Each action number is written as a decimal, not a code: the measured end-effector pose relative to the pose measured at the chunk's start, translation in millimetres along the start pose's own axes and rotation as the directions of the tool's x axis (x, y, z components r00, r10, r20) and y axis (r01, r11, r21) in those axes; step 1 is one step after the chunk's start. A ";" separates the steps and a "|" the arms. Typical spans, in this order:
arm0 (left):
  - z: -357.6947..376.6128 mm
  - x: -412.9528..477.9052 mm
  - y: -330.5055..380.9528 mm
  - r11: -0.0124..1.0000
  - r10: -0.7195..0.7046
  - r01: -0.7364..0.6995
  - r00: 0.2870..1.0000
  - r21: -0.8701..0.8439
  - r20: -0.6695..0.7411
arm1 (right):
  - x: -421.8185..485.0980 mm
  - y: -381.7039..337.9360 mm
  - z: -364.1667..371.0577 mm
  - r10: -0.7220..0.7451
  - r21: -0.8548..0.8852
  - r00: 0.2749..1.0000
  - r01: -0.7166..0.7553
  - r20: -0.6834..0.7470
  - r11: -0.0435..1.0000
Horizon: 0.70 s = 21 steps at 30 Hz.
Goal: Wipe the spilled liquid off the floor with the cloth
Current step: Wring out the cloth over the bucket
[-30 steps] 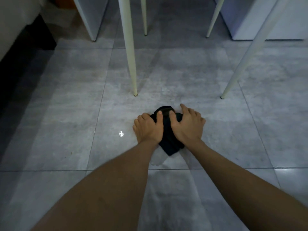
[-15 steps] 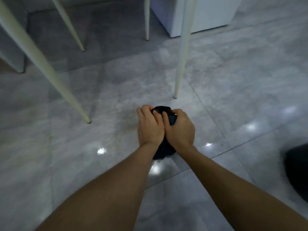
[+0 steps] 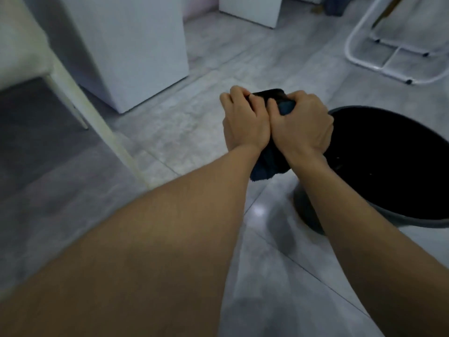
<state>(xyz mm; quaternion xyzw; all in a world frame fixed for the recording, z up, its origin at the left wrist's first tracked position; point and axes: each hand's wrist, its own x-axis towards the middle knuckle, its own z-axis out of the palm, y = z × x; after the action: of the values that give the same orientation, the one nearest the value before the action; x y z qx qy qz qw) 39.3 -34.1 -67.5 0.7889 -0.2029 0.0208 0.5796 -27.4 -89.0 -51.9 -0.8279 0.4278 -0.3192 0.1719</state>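
Note:
A dark blue cloth [image 3: 268, 165] is bunched up and held off the grey tiled floor [image 3: 184, 132]. My left hand [image 3: 245, 120] and my right hand [image 3: 301, 125] are side by side, both closed tightly around it. One end of the cloth pokes out above my fingers, the other hangs below my wrists. The hands are at the left rim of a black bucket [image 3: 398, 220]. No spilled liquid is plainly visible; one tile near the bucket shows a shiny reflection.
A white cabinet [image 3: 136, 49] stands at the back left, with a cream table leg [image 3: 97, 122] slanting in front of it. A white tubular rack frame [image 3: 379, 66] sits at the back right. Another white unit [image 3: 252, 8] stands at the far back.
Both hands gathered the cloth from the floor and lifted it. My view swung right, from under the table legs to beside the black bucket.

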 end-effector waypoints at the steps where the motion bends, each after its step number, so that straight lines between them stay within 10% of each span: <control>1: 13.7 -2.7 10.5 1.000 0.004 -0.003 0.999 -0.014 0.037 | 7.2 10.1 -11.0 0.031 -0.028 0.999 -0.032 -0.017 0.999; 10: 87.0 -21.4 26.1 0.946 -0.321 0.298 0.909 0.125 0.266 | 32.9 81.7 -36.0 0.394 -0.122 0.873 -0.374 0.287 0.919; 16: 120.6 -8.2 -22.8 0.687 -0.515 0.712 0.618 -0.146 0.594 | 27.5 101.8 -21.3 0.454 0.274 0.636 -0.722 0.624 0.635; 21: 132.2 -8.8 -37.2 0.606 -0.469 0.760 0.580 -0.235 0.666 | 26.7 102.8 -19.4 0.434 0.358 0.605 -0.772 0.667 0.526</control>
<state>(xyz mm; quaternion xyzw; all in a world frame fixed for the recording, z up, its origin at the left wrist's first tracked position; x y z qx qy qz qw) 17.3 -144.4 -146.7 0.6008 -0.0562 -0.4665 0.6468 -90.6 -170.2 -84.8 -0.5627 0.5074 -0.1299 0.6396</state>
